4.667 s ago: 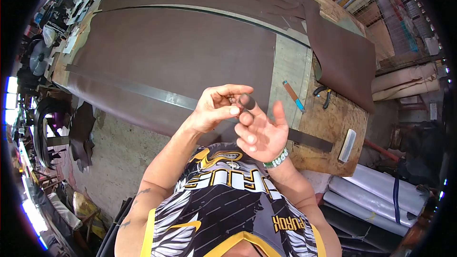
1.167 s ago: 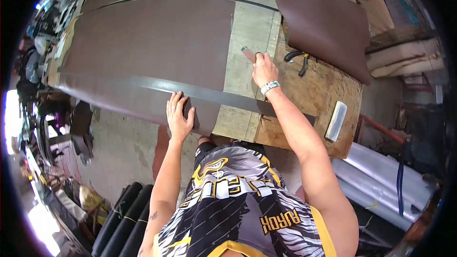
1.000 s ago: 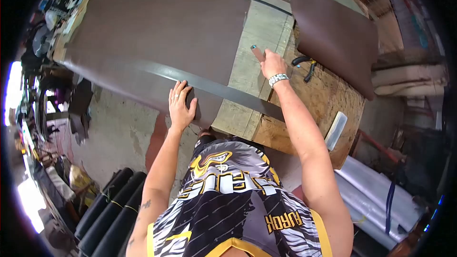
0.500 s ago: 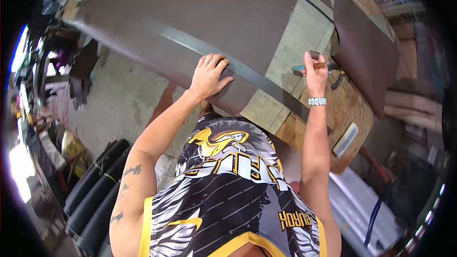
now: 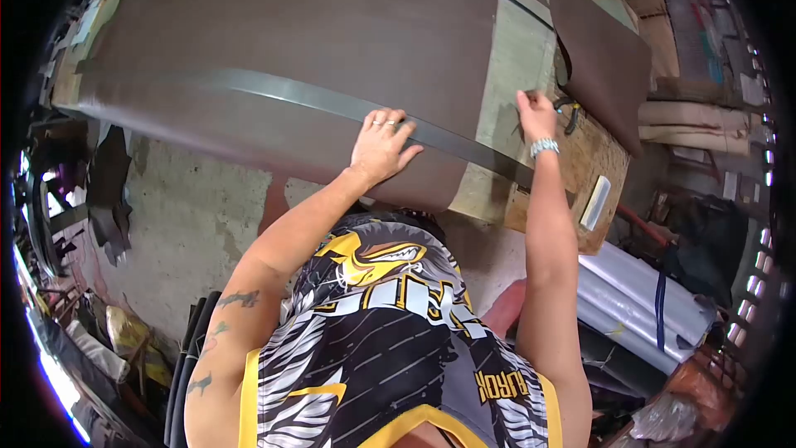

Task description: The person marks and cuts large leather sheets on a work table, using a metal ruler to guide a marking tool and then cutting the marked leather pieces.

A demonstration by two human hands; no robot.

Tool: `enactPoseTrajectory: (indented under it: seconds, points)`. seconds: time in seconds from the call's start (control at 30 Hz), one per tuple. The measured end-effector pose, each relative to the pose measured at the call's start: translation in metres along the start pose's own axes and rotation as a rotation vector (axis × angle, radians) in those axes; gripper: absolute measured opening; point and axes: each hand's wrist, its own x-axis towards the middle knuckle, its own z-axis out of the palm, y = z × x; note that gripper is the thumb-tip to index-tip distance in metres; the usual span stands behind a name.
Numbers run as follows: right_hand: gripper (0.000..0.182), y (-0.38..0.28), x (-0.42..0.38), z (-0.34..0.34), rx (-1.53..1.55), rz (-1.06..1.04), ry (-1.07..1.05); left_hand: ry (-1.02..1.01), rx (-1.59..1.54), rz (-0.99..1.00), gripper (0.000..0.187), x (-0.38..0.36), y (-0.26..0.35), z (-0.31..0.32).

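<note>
A large dark brown sheet, leather-like (image 5: 332,25), covers much of the table. Across it lies a long grey metal straightedge (image 5: 290,93), running on toward the right past the sheet's edge. My left hand (image 5: 383,148) rests on the straightedge and the sheet beside it, fingers over the strip and thumb apart. Over the pale board (image 5: 506,58) to the right is my right hand (image 5: 539,116), fingers closed in a pinch. A thin dark sliver shows beneath them, too small to name. Pliers (image 5: 570,114) with dark and yellow handles lie just beyond that hand.
Another brown sheet (image 5: 597,58) hangs over the table's right end. A pale oblong block (image 5: 595,203) sits on the wooden corner. Silvery wrapped rolls (image 5: 638,307) lie at the lower right, and dark rolls (image 5: 195,332) stand at the lower left.
The view has shifted and turned slightly. My right hand has turned over, and the teal and brown thin item seen in it before is now mostly hidden. My left hand stays on the straightedge.
</note>
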Motion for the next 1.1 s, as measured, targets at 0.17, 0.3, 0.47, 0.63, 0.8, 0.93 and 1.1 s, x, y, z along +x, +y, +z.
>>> enactPoseTrajectory:
  seconds: [0.17, 0.3, 0.47, 0.63, 0.8, 0.93, 1.1]
  points:
    - [0.029, 0.017, -0.019, 0.001, 0.25, 0.122, -0.01, -0.01, 0.004, -0.009, 0.053, 0.0, 0.004, -0.009]
    - [0.041, 0.032, -0.029, 0.003, 0.455, 0.103, -0.059, 0.0, 0.054, 0.004, 0.058, -0.005, -0.002, 0.006]
    - [0.041, 0.038, -0.028, 0.003, 0.372, 0.014, -0.121, -0.144, 0.118, -0.003, 0.078, -0.016, 0.005, 0.001]
    - [0.04, 0.047, -0.038, 0.002, 0.483, 0.103, -0.127, -0.149, 0.108, -0.07, 0.085, 0.01, 0.006, -0.01]
    - [0.045, 0.073, -0.043, -0.006, 0.327, 0.108, -0.172, 0.071, 0.127, -0.257, 0.086, 0.048, -0.021, -0.044]
    - [0.051, 0.07, -0.057, 0.005, 0.362, 0.101, -0.076, 0.279, 0.227, -0.6, 0.089, 0.044, -0.064, -0.069]
    - [0.046, 0.08, -0.049, 0.007, 0.389, 0.181, -0.216, 0.376, 0.268, -1.035, 0.098, 0.024, -0.145, -0.107]
